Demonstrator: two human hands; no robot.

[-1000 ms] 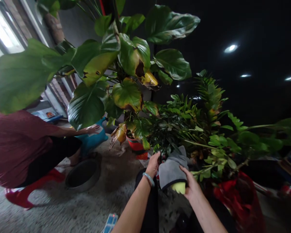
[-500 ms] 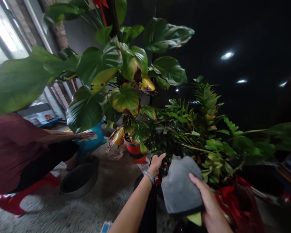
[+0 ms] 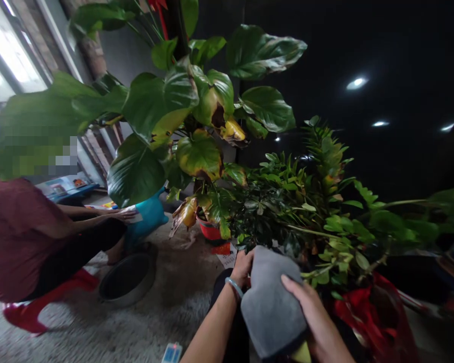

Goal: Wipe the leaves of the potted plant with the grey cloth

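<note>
Both hands are at the grey cloth (image 3: 272,302) low in front of me. My right hand (image 3: 316,325) lies flat on it with fingers spread, pressing it down. My left hand (image 3: 244,264) curls its fingers at the cloth's upper edge, and what it grips underneath is hidden. A yellow-green tip (image 3: 301,353) pokes out below. I judge I'm mid-wipe on a leaf of the bushy plant (image 3: 287,201). The next move calls for a gentle slide along it, with the left hand steadying.

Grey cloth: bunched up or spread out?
Spread out: the grey cloth lies smooth and flat, right hand holding its edge, left hand at its top corner.
</note>
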